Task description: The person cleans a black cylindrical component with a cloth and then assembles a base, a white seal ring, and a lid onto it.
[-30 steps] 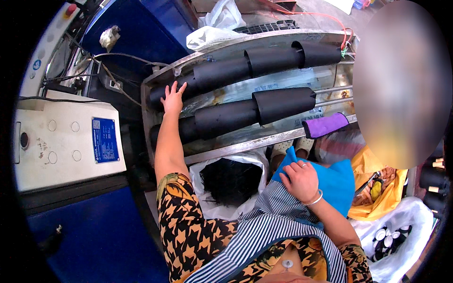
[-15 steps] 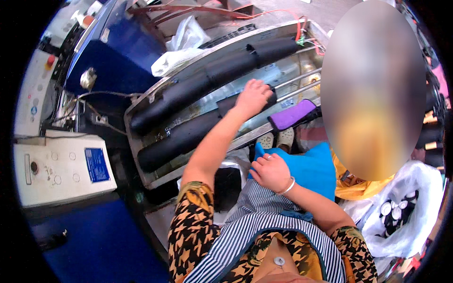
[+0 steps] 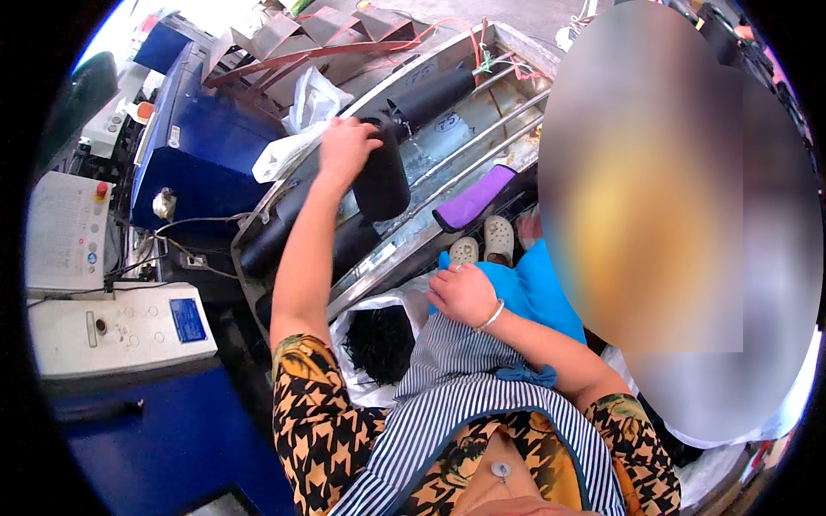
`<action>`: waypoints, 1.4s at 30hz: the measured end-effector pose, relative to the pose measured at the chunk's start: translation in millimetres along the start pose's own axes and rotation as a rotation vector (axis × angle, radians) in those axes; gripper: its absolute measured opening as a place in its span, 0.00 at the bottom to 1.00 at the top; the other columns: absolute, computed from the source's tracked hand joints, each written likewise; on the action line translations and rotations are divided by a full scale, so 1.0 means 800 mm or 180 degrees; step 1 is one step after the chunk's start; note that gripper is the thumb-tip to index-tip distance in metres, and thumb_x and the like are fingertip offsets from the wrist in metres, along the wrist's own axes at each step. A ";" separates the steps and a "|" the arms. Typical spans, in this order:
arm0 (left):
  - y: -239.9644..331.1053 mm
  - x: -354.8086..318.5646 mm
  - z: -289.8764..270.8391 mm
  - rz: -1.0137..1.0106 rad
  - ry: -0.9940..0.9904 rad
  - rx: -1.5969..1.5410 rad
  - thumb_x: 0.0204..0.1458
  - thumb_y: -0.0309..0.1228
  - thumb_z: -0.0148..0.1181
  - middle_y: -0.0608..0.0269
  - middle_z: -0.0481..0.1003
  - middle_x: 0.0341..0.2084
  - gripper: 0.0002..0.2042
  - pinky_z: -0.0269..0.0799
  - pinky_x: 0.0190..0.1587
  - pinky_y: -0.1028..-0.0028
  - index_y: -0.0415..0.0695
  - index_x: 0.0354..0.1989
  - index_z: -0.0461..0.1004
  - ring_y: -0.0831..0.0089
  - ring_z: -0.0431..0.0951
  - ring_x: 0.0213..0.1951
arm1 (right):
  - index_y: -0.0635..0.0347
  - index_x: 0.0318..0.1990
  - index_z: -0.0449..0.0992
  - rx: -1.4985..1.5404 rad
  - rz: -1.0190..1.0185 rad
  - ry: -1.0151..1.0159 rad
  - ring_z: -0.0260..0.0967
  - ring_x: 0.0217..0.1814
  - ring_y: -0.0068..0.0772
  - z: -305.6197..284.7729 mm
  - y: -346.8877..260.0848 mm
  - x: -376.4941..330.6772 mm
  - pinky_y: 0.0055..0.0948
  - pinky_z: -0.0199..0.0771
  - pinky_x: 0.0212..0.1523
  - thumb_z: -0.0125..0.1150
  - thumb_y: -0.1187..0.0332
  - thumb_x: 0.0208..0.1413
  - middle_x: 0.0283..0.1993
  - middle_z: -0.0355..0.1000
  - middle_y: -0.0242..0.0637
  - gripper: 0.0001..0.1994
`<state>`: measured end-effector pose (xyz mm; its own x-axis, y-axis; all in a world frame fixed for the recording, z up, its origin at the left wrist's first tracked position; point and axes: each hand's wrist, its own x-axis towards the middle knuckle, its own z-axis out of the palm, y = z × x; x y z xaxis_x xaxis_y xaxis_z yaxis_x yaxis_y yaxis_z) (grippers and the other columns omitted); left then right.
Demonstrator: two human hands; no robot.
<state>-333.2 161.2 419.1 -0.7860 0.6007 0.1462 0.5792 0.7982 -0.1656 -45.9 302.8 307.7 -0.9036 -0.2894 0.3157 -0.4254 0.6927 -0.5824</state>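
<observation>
My left hand [image 3: 346,148] grips a short black tube [image 3: 383,185] by its upper end, fingers curled at the rim. The tube is tilted steeply above a long metal trough [image 3: 267,206]. Longer black rolls lie in the trough: a dark roll [image 3: 443,96] toward the far end and a black roll [image 3: 353,245] nearer me, partly hidden by the tube. My right hand [image 3: 469,295] is closed at my lap, beside blue cloth [image 3: 529,279]; what it holds, if anything, is hidden.
Metal rods [image 3: 482,150] run along the trough. A purple pad [image 3: 475,198] lies on its near edge. A white bag [image 3: 404,322] with black strips stands before me. Blue machinery [image 3: 198,138] and a control box [image 3: 138,331] are at left. A blurred area covers the right.
My left hand has moved left with the black tube, which was lying lengthwise and now stands tilted, away from the rods. My right hand stays closed at my lap. The view has shifted.
</observation>
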 end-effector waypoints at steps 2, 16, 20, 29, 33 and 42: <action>-0.006 -0.023 -0.034 -0.0210 0.0401 -0.0258 0.46 0.38 0.67 0.53 0.77 0.35 0.14 0.70 0.45 0.58 0.49 0.41 0.82 0.51 0.73 0.42 | 0.55 0.26 0.74 -0.0003 0.0022 0.0015 0.71 0.35 0.38 0.000 0.003 -0.006 0.39 0.69 0.35 0.60 0.61 0.49 0.27 0.72 0.35 0.09; 0.064 -0.145 -0.034 -0.0370 0.0179 -0.0742 0.53 0.33 0.61 0.51 0.76 0.41 0.15 0.69 0.52 0.60 0.42 0.48 0.77 0.53 0.74 0.48 | 0.54 0.29 0.76 0.0663 0.0073 0.0622 0.71 0.37 0.42 -0.017 0.014 -0.037 0.42 0.70 0.38 0.57 0.61 0.53 0.29 0.73 0.36 0.09; 0.049 -0.187 -0.058 -0.0210 0.0413 -0.0833 0.55 0.27 0.58 0.51 0.75 0.41 0.14 0.68 0.52 0.63 0.41 0.50 0.74 0.51 0.73 0.47 | 0.54 0.34 0.78 0.1447 0.0686 0.1451 0.71 0.42 0.44 -0.046 0.044 -0.066 0.41 0.72 0.43 0.58 0.64 0.54 0.34 0.74 0.38 0.06; 0.077 -0.200 -0.077 -0.0052 -0.0208 -0.1487 0.50 0.28 0.64 0.51 0.67 0.57 0.09 0.64 0.57 0.65 0.37 0.32 0.71 0.53 0.69 0.55 | 0.62 0.43 0.76 -0.0612 0.3145 0.1972 0.70 0.49 0.52 -0.151 0.244 -0.263 0.42 0.70 0.52 0.59 0.65 0.53 0.49 0.71 0.51 0.13; 0.072 -0.196 -0.048 -0.0574 0.0074 -0.1264 0.51 0.38 0.66 0.51 0.67 0.58 0.15 0.65 0.57 0.63 0.38 0.36 0.71 0.54 0.70 0.55 | 0.63 0.53 0.72 -0.1531 0.3451 0.1999 0.68 0.55 0.50 -0.201 0.314 -0.273 0.45 0.67 0.59 0.54 0.68 0.56 0.56 0.68 0.51 0.17; 0.078 -0.108 -0.053 -0.1147 -0.0469 0.0065 0.53 0.61 0.53 0.55 0.69 0.53 0.31 0.63 0.56 0.50 0.51 0.56 0.74 0.53 0.70 0.54 | 0.63 0.40 0.72 -0.1788 0.2906 0.1109 0.69 0.48 0.58 -0.204 0.370 -0.313 0.49 0.69 0.53 0.59 0.66 0.53 0.43 0.73 0.52 0.11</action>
<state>-220.2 161.2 437.4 -0.9618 0.2678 0.0572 0.2570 0.9549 -0.1489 62.5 687.9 178.8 -0.7643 0.6171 0.1872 0.5500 0.7753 -0.3104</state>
